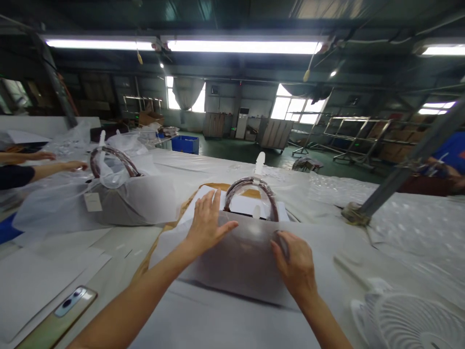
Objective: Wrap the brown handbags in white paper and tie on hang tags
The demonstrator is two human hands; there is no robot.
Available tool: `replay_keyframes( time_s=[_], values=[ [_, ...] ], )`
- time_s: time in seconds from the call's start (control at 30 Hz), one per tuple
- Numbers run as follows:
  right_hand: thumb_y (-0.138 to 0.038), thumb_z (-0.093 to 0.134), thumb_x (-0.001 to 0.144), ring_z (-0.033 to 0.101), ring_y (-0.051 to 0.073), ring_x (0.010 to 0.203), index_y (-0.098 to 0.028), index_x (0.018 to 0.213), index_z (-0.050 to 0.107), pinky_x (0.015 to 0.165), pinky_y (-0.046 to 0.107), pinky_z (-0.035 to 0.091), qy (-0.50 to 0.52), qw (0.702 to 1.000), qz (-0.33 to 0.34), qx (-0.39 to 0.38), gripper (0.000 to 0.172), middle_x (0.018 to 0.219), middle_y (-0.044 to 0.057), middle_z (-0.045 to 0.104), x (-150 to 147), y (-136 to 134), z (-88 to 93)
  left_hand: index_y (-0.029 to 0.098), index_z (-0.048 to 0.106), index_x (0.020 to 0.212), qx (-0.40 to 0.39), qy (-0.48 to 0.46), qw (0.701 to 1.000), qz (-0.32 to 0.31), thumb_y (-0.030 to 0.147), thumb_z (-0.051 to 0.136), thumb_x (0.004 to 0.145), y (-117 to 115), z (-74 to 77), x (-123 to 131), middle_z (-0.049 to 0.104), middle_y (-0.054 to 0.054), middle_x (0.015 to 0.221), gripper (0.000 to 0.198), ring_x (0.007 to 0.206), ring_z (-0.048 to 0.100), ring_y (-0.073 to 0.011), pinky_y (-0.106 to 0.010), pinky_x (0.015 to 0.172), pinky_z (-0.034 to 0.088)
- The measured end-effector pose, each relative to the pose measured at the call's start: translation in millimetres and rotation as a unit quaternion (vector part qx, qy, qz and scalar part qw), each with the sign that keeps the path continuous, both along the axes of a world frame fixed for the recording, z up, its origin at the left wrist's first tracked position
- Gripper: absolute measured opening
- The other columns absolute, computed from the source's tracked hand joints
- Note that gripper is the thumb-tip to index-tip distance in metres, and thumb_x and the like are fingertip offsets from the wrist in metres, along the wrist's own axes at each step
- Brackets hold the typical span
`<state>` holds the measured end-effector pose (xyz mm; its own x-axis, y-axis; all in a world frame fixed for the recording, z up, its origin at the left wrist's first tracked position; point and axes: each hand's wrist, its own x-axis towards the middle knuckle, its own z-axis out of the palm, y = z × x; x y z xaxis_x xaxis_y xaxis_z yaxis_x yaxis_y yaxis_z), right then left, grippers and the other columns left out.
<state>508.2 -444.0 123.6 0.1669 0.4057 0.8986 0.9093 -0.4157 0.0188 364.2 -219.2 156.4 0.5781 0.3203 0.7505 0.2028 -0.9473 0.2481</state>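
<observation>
a phone (60, 317) lies in front of and left of the paper-wrapped handbag (243, 261), a white fan (417, 320) in front and to its right. the right hand (298, 264) curls narrowly at the handbag's right part; whether it pinches the wrapping i cannot tell. the left hand (206, 222) spreads wide, unclosed, over the handbag's upper left. plastic-covered handles (271, 195) arch from the handbag's top. left of the handbag sits a second wrapped bag (127, 201), a co-worker's hand (76, 166) beside it. far behind the handbag stands a blue crate (185, 145).
</observation>
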Motion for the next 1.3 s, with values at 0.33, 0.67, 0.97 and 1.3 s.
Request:
replay_keyframes(
  time_s=[0.33,0.67,0.97,1.3],
  values=[
    [-0.062,0.056,0.08,0.055,0.031,0.114,-0.013,0.147,0.029,0.093,0.044,0.045,0.349,0.933,0.068,-0.056,0.087,0.126,0.018,0.057,48.0,39.0,50.3,0.018,0.049,0.119,-0.272,0.161,0.938,-0.141,0.059,0.058,0.079,26.2,18.5,43.9,0.065,-0.007,0.099,0.058,0.093,0.062,-0.0239,-0.034,0.082,0.049],
    [-0.054,0.038,0.09,0.059,0.025,0.081,-0.016,0.109,0.058,0.069,0.033,0.043,0.369,0.925,0.074,-0.054,0.047,0.088,0.01,0.066,34.7,48.0,50.2,0.019,0.044,0.104,-0.245,0.129,0.95,-0.147,0.04,0.042,0.094,14.6,8.0,48.3,0.062,-0.005,0.085,0.024,0.082,0.06,-0.0204,-0.031,0.075,0.045],
    [-0.058,0.032,0.091,0.058,0.026,0.077,-0.016,0.105,0.058,0.068,0.033,0.04,0.354,0.935,0.026,-0.019,0.052,0.083,0.011,0.065,-35.2,19.1,67.4,0.02,0.04,0.105,-0.227,0.116,0.956,-0.145,0.037,0.04,0.096,-24.6,27.8,-17.0,0.061,-0.005,0.077,0.02,0.076,0.06,-0.022,-0.029,0.064,0.04],
    [-0.055,0.034,0.091,0.057,0.026,0.076,-0.016,0.1,0.059,0.065,0.032,0.038,0.349,0.937,0.019,-0.014,0.047,0.083,0.011,0.064,-46.7,20.5,68.7,0.018,0.041,0.11,-0.233,0.129,0.956,-0.121,0.036,0.038,0.097,-23.1,28.6,-26.7,0.065,-0.009,0.086,0.023,0.083,0.063,-0.024,-0.031,0.071,0.044]
  ],
)
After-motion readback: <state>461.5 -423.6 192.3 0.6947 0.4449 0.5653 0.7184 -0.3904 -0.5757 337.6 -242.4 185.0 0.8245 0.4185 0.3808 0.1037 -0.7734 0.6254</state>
